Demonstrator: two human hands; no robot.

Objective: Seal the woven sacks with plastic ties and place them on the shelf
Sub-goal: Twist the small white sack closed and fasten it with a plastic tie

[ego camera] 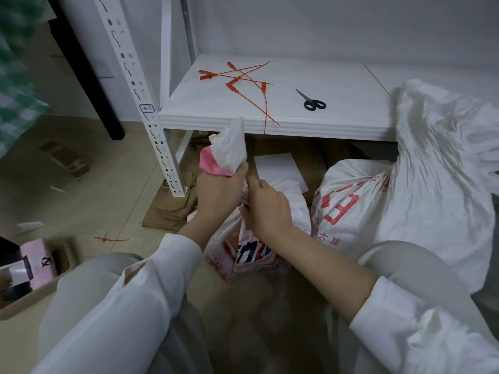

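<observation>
A small woven sack with pink, blue and red print stands on the floor between my knees. My left hand grips its gathered neck, and the bunched mouth sticks up above my fist. Just below, my right hand pinches the same neck. Several red plastic ties lie scattered on the white shelf. To the right sits a white sack with red print, and behind it a bigger white sack leans on the shelf edge.
Black scissors lie on the shelf right of the ties. A perforated white shelf post stands at the left. Flattened cardboard lies under the shelf. One red tie lies on the floor, near a cardboard box at lower left.
</observation>
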